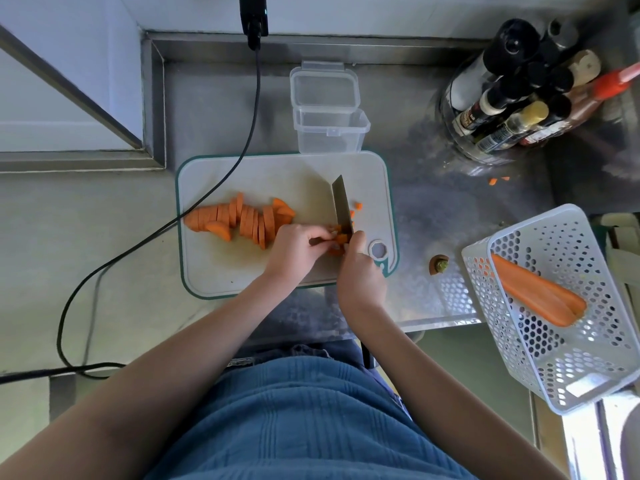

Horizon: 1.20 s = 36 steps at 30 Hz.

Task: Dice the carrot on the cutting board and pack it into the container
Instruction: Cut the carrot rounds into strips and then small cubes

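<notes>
A steel counter fills the middle of the view, and a white cutting board with a green rim lies on it. Right of the board and nearer the person, a white perforated basket holds a halved carrot. Beyond the board's right far corner stands a round rack of bottles. A clear container sits just past the board's far edge, its lid hinged open behind it. On the board's left half lies a row of carrot slices. The left hand has curled fingers pinching a small bunch of carrot pieces near the board's right side. The right hand grips the handle of a knife, whose blade stands on edge against those pieces. A black cable crosses the board's left edge. A carrot top lies on the counter between board and basket. 2 small carrot bits rest right of the blade.
</notes>
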Each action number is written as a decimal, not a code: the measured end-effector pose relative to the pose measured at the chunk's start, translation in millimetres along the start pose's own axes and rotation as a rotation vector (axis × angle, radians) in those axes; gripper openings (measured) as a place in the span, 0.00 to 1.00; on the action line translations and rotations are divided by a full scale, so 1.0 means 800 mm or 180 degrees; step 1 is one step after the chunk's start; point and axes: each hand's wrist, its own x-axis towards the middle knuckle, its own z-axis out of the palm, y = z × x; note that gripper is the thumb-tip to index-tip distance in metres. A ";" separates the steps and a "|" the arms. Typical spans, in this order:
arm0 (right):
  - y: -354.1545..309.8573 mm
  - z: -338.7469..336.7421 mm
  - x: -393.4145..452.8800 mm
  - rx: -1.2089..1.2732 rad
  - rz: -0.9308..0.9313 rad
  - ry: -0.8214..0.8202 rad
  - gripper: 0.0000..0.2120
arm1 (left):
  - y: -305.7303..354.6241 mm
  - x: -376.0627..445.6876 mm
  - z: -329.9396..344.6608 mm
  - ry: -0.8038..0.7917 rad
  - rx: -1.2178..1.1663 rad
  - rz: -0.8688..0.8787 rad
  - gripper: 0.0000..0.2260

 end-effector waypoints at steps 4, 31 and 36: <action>0.003 -0.004 -0.002 0.0041 -0.0107 0.0088 0.13 | 0.000 -0.003 0.001 0.0000 -0.0058 -0.0013 0.07; 0.005 -0.010 -0.028 0.0220 -0.0205 0.0361 0.09 | -0.002 -0.009 -0.013 -0.0007 0.0302 0.0392 0.07; 0.004 0.000 -0.024 -0.0339 -0.0169 0.0254 0.19 | -0.003 -0.008 -0.011 0.0031 0.0284 0.0323 0.07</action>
